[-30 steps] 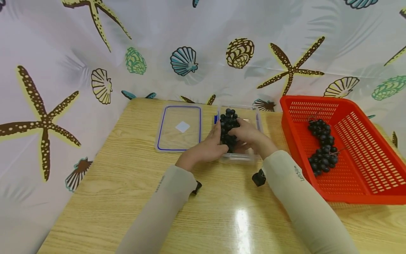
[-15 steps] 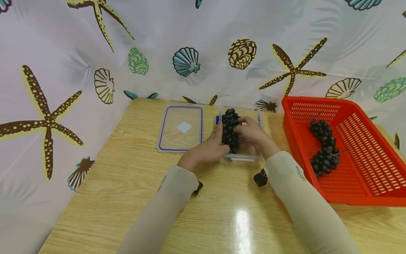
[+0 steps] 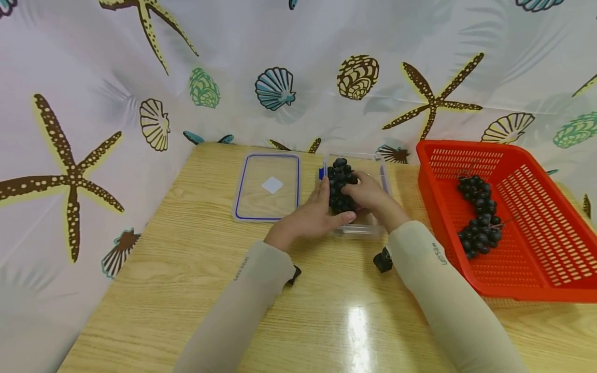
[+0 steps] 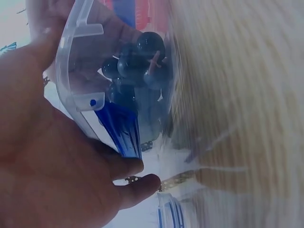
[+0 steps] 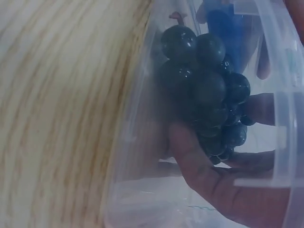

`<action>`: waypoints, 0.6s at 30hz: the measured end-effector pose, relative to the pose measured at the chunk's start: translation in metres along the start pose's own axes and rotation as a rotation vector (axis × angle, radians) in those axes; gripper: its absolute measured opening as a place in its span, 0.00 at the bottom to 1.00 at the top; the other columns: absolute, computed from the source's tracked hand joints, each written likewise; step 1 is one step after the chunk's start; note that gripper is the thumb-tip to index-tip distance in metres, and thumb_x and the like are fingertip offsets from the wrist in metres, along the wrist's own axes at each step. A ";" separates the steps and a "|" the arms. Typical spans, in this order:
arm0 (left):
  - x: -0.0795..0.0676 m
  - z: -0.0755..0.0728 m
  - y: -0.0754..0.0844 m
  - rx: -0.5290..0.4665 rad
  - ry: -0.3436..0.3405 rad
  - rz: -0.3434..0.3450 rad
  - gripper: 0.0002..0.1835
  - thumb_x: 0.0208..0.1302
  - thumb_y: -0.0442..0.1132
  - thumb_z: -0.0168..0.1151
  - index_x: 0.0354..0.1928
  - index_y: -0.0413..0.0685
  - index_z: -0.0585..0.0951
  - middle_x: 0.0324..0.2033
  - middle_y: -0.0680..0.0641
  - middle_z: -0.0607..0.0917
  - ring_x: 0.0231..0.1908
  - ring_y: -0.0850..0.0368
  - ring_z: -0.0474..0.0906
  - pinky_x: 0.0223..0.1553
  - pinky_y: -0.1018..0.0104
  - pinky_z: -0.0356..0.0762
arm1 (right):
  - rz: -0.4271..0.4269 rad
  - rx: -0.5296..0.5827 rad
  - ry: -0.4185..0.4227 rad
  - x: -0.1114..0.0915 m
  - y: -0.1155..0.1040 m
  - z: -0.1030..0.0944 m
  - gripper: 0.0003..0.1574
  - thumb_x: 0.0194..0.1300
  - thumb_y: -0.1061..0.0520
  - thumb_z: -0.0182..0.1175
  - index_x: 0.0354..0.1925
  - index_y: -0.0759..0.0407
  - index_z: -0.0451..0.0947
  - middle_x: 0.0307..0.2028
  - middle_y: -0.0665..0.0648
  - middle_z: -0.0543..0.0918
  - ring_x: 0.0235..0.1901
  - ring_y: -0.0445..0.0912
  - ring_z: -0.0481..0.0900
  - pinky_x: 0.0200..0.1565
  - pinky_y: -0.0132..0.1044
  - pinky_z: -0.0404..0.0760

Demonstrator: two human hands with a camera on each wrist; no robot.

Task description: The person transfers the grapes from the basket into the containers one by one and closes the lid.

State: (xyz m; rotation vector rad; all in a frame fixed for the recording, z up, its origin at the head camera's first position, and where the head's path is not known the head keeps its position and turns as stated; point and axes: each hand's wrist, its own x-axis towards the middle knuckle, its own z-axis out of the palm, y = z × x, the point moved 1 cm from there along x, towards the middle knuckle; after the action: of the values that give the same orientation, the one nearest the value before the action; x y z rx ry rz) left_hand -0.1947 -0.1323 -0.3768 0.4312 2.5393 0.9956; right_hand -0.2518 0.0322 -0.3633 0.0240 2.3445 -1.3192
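Currently, grapes (image 3: 342, 181): dark bunch inside clear box, up by its left wall. Risk: berries burst or drop off if squeezed hard against that side.
Stem (image 5: 177, 18): thin, sticking out one end of bunch. Could catch on the plastic and snap.
Right hand (image 3: 372, 197): inside box, fingers and thumb curled round bunch, closed to its thickness. Risk: uneven pinch splits berries.
Box (image 3: 359, 229): upright on table (image 3: 186, 290), no lid on. Probably light; slides or tips if right hand shoves harder than left resists.
Left hand (image 3: 312, 216): fingers nearly straight along outer left wall, thumb out over near rim, wrapped round nothing. Loose brace, so it could slip.
Latch (image 4: 121, 126): blue, left wall, fingertips right at it. Leaning there could bend it.
Lid (image 3: 266, 203): flat on table, left of box. Gets shoved if box slides left.
Basket (image 3: 522, 295): red, far right, more grapes (image 3: 480, 220) inside. Right sleeve (image 3: 448, 290) passes close; a snag would jerk the grip.
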 end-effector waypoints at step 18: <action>0.004 0.011 0.010 0.086 0.115 -0.025 0.68 0.61 0.70 0.64 0.79 0.43 0.29 0.77 0.41 0.24 0.77 0.40 0.31 0.71 0.38 0.42 | -0.254 -0.116 0.083 -0.056 -0.048 -0.047 0.43 0.78 0.48 0.52 0.81 0.57 0.47 0.77 0.69 0.51 0.74 0.63 0.54 0.67 0.60 0.62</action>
State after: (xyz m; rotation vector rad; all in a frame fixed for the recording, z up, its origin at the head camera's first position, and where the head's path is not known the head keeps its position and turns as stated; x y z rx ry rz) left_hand -0.1918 -0.1172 -0.3781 0.3744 2.6916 0.9298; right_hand -0.2304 0.0556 -0.2818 -0.2679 2.5576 -1.3150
